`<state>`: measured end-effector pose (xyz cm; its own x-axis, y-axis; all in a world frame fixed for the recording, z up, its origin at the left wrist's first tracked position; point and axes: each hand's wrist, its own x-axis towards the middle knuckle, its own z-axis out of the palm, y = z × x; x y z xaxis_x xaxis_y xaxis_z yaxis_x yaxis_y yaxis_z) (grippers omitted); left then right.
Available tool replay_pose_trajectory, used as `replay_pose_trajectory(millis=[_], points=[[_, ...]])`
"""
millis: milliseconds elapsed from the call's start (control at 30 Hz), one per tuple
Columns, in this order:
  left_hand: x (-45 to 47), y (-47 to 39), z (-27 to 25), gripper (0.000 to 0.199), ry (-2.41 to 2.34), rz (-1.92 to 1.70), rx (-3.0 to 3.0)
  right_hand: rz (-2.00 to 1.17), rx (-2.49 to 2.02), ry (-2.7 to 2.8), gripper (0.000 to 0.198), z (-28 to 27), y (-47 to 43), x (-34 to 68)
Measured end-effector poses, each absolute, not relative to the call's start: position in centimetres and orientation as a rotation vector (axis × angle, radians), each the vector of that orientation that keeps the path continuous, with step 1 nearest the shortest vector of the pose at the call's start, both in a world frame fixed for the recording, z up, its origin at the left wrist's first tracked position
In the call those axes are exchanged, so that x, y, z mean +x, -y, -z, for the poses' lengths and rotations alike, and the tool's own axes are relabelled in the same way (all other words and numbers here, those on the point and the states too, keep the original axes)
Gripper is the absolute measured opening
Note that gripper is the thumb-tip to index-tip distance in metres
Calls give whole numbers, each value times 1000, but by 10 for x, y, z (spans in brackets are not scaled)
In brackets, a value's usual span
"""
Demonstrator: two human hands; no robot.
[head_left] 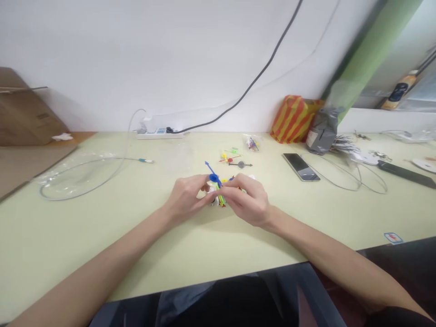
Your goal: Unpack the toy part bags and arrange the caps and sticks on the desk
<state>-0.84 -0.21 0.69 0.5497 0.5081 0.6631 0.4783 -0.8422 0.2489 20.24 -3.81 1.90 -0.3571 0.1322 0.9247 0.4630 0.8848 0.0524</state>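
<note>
Blue arrow piece (213, 178) raised in the fingers, over a small heap on the bench

From where I stand, the bench (184, 259) is pale and the blue arrow piece is near its middle, tilted with its point up and away to the person's left. The right hand (250, 200) pinches its lower end between thumb and fingers, which leaves the round centre and point exposed, probably so it can be seen and turned. The left hand (185, 195) curls close against it, thumb and forefinger near the centre; I cannot tell whether they grip it. Under both hands lies a heap of small coloured parts (222, 200), partly hidden, perhaps kept there for short reaches. Just beyond, a red arrow (230, 160) and a dark grey arrow (241, 164) lie flat, seemingly set apart from the heap. Behind them is a clear bag of parts (252, 143). A phone (301, 166) lies to the right, outside the space between the forearms.
</note>
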Motion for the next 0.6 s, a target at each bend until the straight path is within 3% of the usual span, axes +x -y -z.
replay_pose_trajectory(millis=[400,600], points=[[-3,3,-2,19,-878,-1256,2656,152,-565,1975,26,-10,30,206],[-2,4,-4,15,-885,-1343,2684,21,-561,2073,14,-16,30,207]])
